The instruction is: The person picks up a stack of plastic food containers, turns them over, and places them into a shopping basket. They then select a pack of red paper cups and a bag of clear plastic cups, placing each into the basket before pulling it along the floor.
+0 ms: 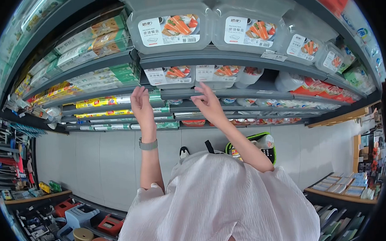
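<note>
My left hand [141,105] is raised before the shelf with its fingers apart and nothing in them. Close beyond it stands a clear plastic food container pack [169,77] with a salmon picture on its label. My right hand [208,104], fingers spread and bare, reaches toward a similar container pack [217,74] beside the first. Larger packs of containers [168,30] fill the shelf above. Rolls in yellow and white wrapping [109,101] lie on the lower shelf left of my left hand.
Green-and-white boxes [93,45] are stacked on the left shelves. Red packets [326,89] line the right side. A black shopping basket with a green rim [271,153] holds goods on the grey floor [103,164]. Behind, stools [80,216] stand at lower left.
</note>
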Motion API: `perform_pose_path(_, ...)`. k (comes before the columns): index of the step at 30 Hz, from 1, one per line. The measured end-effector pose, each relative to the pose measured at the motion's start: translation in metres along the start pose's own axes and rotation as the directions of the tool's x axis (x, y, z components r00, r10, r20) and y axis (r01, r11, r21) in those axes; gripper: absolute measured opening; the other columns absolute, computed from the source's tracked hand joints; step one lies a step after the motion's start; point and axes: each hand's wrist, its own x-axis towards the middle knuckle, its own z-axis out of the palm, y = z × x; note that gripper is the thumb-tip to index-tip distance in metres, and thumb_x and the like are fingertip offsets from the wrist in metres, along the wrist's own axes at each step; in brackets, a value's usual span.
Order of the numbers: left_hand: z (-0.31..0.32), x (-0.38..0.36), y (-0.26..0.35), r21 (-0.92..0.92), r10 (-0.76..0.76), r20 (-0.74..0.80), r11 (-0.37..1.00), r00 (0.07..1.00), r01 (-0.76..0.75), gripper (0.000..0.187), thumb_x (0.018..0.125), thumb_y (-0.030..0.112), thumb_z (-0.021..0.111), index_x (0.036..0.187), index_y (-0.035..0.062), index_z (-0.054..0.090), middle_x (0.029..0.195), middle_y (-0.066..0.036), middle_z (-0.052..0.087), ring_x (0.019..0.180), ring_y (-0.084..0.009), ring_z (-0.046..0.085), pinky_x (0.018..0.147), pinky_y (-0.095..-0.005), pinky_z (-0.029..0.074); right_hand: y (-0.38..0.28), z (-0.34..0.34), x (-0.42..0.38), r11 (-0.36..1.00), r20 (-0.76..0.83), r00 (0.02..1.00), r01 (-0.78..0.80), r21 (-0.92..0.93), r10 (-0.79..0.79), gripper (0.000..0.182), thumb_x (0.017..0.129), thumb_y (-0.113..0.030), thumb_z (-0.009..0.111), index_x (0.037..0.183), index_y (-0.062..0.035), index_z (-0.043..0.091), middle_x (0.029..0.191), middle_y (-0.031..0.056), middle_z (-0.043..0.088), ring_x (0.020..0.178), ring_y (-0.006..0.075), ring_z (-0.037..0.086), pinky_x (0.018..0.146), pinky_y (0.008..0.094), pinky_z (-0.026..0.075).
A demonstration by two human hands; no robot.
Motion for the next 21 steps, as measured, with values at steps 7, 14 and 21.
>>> perform_pose_path(7,0.009,0.020,0.006,0.089,0.122,0.161,0.986,0.979,-0.138,0.057,0.095,0.001,0.058,0.148,-0.0020,0.038,0.150,-0.022,0.045,0.140,-0.0296,0.044,0.118,-0.0386,0.034,-0.001,0.029,0.002,0.992,-0.032,0.999,0.013,0.122,-0.009,0.082,0.096,-0.013,0.066,0.161,-0.0065,0.016,0.152,0.0240,0.042,0.115,0.0242,0.065,0.083,0.0277,0.052)
perform_pose_path(14,0.014,0.057,-0.006,0.027,0.162,0.360,0.983,0.919,-0.183,0.076,0.086,-0.008,0.057,0.155,-0.0014,0.025,0.152,-0.022,0.040,0.142,-0.0281,0.042,0.117,-0.0389,0.032,-0.002,0.052,0.004,0.907,-0.096,0.995,0.068,0.416,-0.030,0.085,0.097,-0.001,0.058,0.162,-0.0096,0.003,0.164,0.0247,0.016,0.128,0.0266,0.057,0.086,0.0300,0.051)
perform_pose_path(21,0.021,0.068,-0.009,0.007,0.106,0.469,0.992,0.877,-0.124,0.081,0.085,-0.009,0.056,0.156,-0.0026,0.018,0.148,-0.019,0.043,0.134,-0.0256,0.048,0.110,-0.0343,0.040,-0.005,0.054,0.009,0.907,-0.116,0.993,0.058,0.416,-0.010,0.089,0.095,0.003,0.058,0.163,-0.0166,0.003,0.162,0.0279,0.017,0.117,0.0219,0.064,0.086,0.0301,0.053)
